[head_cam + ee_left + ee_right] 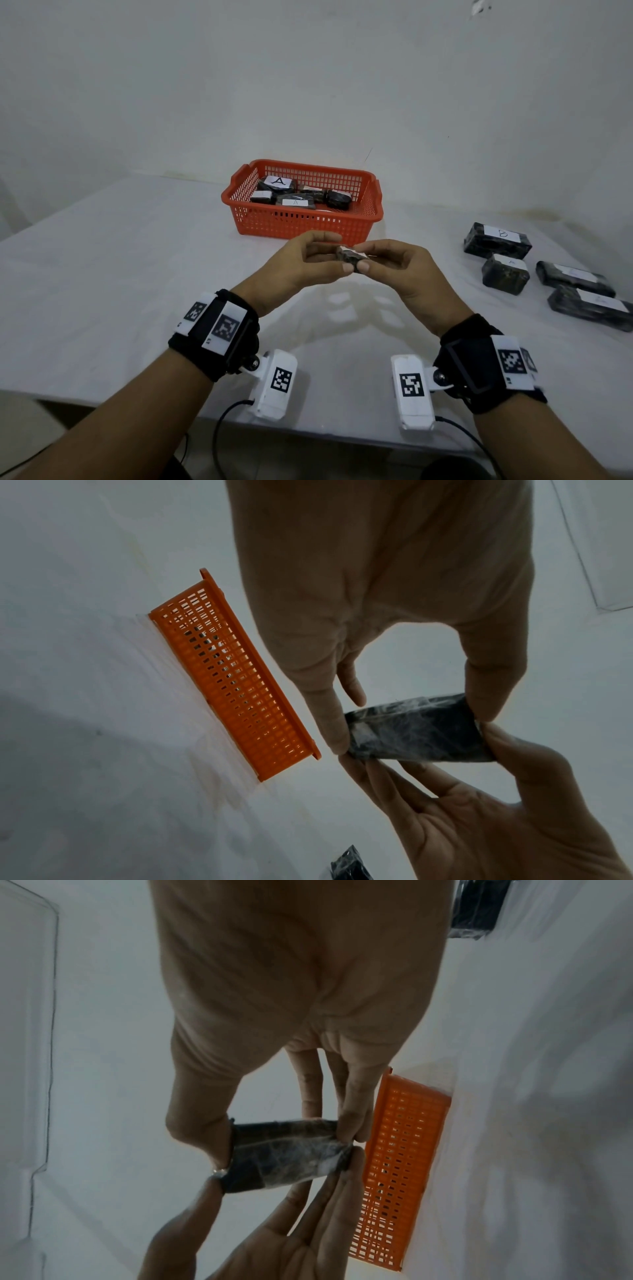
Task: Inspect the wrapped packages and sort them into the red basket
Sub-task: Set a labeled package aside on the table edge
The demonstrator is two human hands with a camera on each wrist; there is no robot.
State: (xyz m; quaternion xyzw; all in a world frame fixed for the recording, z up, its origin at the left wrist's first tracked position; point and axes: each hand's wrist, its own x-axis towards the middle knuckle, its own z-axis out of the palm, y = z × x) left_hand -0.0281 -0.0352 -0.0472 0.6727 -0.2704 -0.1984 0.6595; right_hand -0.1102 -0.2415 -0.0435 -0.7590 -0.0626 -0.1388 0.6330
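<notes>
A small dark package in clear wrap is held in the air over the table, just in front of the red basket. My left hand pinches its left end and my right hand pinches its right end, where a white label shows. The left wrist view shows the package between thumb and fingers, with the basket behind. In the right wrist view the package sits beside the basket. Several wrapped packages lie in the basket, two with an A label.
Several more wrapped packages lie on the white table at the right: one labelled B, a smaller one and two long ones. A white wall stands behind the basket. The table's near edge runs below my wrists.
</notes>
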